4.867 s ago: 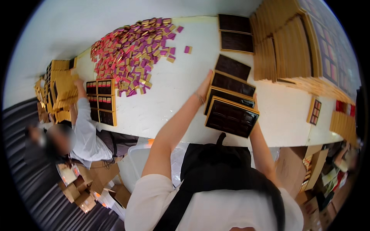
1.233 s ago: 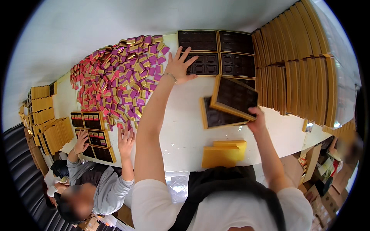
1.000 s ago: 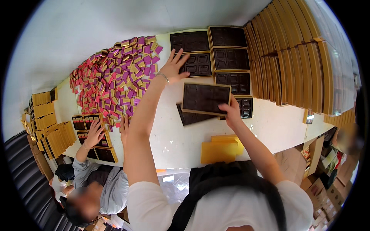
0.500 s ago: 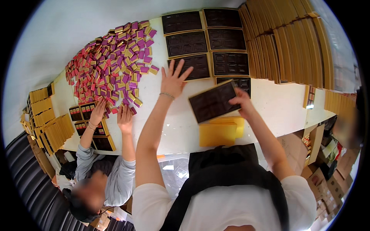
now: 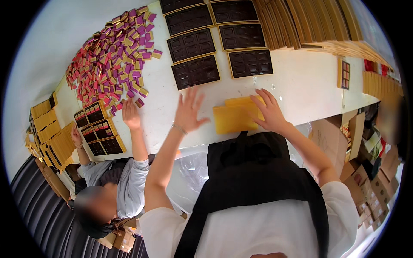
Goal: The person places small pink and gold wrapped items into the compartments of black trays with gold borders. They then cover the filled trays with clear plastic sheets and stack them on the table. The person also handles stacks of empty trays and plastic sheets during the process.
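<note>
Two columns of yellow-edged boxes with dark moulded inserts lie on the white table. Just below the closest dark insert box (image 5: 195,72) of the left column is my left hand (image 5: 189,111), its fingers spread and nothing in it. The nearest dark insert box (image 5: 251,63) of the right column lies beyond my right hand (image 5: 272,114). That hand is open, its fingertips over the right part of some flat yellow pieces (image 5: 232,119) stacked at the table's near edge. Whether the fingers touch the yellow pieces, I cannot tell.
A heap of small purple, pink and gold wrapped pieces (image 5: 116,56) spreads at the far left. A co-worker's hand (image 5: 131,115) is beside it, near partly filled boxes (image 5: 98,131). Tall rows of upright yellow-brown boxes (image 5: 301,21) stand back right. Cartons (image 5: 329,135) sit below at right.
The dark insert box that my right hand held is down at the near end of the left column, released. My right hand has moved to the yellow pieces. The view has shifted.
</note>
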The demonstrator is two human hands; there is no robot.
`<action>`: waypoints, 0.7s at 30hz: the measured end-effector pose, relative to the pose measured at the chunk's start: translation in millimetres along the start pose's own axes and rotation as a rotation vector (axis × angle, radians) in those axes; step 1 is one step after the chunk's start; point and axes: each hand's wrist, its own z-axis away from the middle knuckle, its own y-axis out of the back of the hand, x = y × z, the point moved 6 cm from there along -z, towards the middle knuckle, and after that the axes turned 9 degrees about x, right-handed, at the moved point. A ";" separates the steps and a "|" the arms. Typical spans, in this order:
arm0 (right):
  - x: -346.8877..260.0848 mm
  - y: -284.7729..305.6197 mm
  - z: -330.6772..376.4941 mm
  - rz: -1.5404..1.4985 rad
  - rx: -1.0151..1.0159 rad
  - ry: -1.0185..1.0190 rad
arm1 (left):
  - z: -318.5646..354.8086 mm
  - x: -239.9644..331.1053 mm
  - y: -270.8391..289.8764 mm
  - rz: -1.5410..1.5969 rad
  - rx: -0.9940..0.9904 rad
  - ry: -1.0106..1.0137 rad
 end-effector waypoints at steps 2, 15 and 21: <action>12.4 1.4 33.2 0.074 -0.139 -0.027 | 26.8 30.3 -17.8 -0.012 -0.195 -0.053; 45.3 -36.5 20.6 -0.067 -0.216 -0.044 | 21.9 0.8 -39.8 1.054 -0.170 0.570; 117.5 -54.8 15.8 -0.916 -0.414 -0.892 | 40.8 -91.1 5.2 1.467 -0.033 0.882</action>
